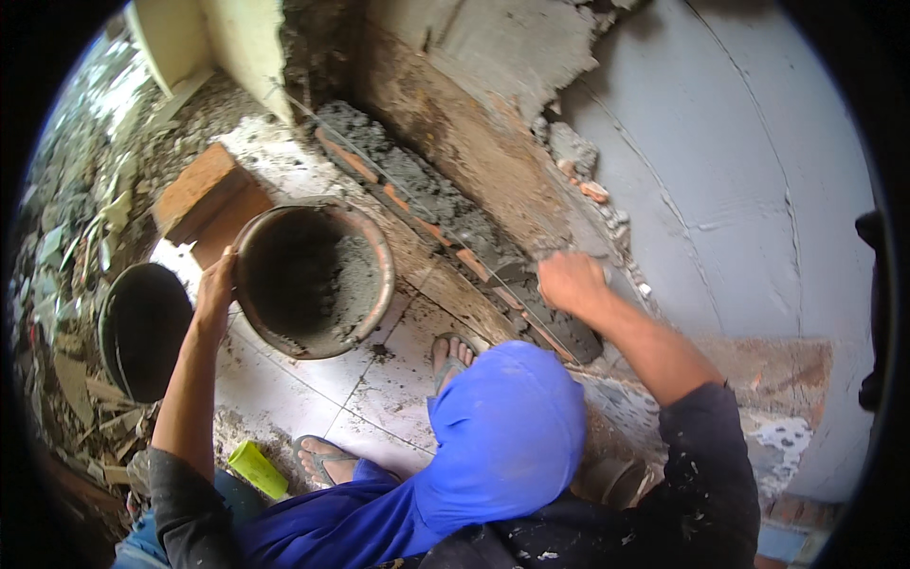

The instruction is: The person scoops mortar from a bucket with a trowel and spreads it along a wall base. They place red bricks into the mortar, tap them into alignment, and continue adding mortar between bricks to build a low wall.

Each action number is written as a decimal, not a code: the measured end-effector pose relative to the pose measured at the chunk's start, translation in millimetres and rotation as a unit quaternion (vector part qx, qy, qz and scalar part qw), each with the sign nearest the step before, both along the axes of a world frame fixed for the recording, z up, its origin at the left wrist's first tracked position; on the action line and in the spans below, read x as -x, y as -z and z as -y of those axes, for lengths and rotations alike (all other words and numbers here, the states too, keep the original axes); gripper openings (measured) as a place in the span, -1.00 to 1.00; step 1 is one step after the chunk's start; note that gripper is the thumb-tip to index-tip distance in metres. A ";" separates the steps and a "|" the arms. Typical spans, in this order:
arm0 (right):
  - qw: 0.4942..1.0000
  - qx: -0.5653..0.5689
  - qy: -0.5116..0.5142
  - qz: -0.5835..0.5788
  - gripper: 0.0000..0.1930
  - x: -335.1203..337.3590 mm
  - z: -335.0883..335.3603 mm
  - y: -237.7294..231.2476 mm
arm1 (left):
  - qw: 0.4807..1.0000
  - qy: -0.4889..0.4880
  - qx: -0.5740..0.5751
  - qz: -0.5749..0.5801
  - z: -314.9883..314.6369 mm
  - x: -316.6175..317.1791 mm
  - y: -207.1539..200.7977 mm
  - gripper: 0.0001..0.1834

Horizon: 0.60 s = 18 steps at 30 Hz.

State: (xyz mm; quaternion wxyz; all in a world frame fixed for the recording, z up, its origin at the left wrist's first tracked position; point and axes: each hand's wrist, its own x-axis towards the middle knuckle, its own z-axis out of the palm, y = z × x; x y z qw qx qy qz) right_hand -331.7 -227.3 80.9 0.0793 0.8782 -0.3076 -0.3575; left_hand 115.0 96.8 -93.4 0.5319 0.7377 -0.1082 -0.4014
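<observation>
My left hand [218, 283] grips the left rim of a round bucket [301, 349], which is tilted so its mouth faces up toward me. Grey wet mortar [358, 284] clings inside, mostly on the right. Over the near part of a low brick course [438, 232], my right hand [572, 282] is closed around a trowel [513, 272]; its handle end shows past the fist, and the blade lies against the mortar. A thick, lumpy mortar bed [408, 171] covers the course. Along its left edge runs a thin string [365, 156].
Orange bricks [213, 194] stand left of the bucket. A dark round container [144, 332] is beside my left forearm, with rubble [71, 284] beyond. A yellow-green cup [258, 469] lies near my sandalled foot [324, 460] on white tiles. A grey broken-edged wall [701, 190] rises right.
</observation>
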 end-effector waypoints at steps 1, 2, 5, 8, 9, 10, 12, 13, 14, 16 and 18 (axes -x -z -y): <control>1.000 -0.007 -0.013 -0.018 -0.78 -35.5 9.0 1.7 | 1.000 0.004 -0.002 0.000 -1.2 1.2 -1.0 -0.39; 0.999 -0.007 -0.040 -0.030 -0.78 -70.5 17.1 3.1 | 1.000 -0.004 -0.001 -0.007 -1.2 2.9 -1.0 -0.38; 0.993 -0.008 -0.087 -0.078 -0.72 -172.2 31.2 6.5 | 1.000 -0.006 0.022 0.005 -3.1 7.0 1.7 -0.36; 0.986 0.008 -0.142 -0.085 -0.69 -261.0 33.2 -0.2 | 0.996 0.013 0.046 0.080 -3.3 9.9 5.3 -0.35; 0.983 -0.007 -0.112 -0.147 -0.66 -291.9 32.8 -4.5 | 0.996 0.009 0.031 0.082 -2.0 10.2 5.8 -0.36; 0.986 0.004 -0.116 -0.117 -0.65 -317.8 30.3 -6.4 | 0.997 0.001 0.013 0.078 -0.9 10.6 5.6 -0.37; 0.992 0.019 -0.108 -0.064 -0.62 -362.1 28.1 -7.3 | 0.998 -0.005 0.038 0.052 0.0 12.9 4.2 -0.38; 0.990 0.013 -0.112 -0.089 -0.59 -389.0 31.0 -9.2 | 0.998 0.006 0.019 0.059 -0.1 12.3 2.6 -0.41; 0.994 0.003 -0.090 -0.057 -0.60 -410.0 34.6 -8.6 | 0.999 -0.004 0.007 0.053 0.2 12.8 1.3 -0.40; 0.996 0.030 -0.076 0.024 -0.63 -447.3 41.9 -0.8 | 0.998 0.004 -0.005 0.060 -0.2 11.9 -0.5 -0.39; 0.994 0.020 -0.055 0.087 -0.64 -467.7 51.1 9.6 | 0.996 0.006 -0.010 0.083 -0.6 11.1 -0.5 -0.39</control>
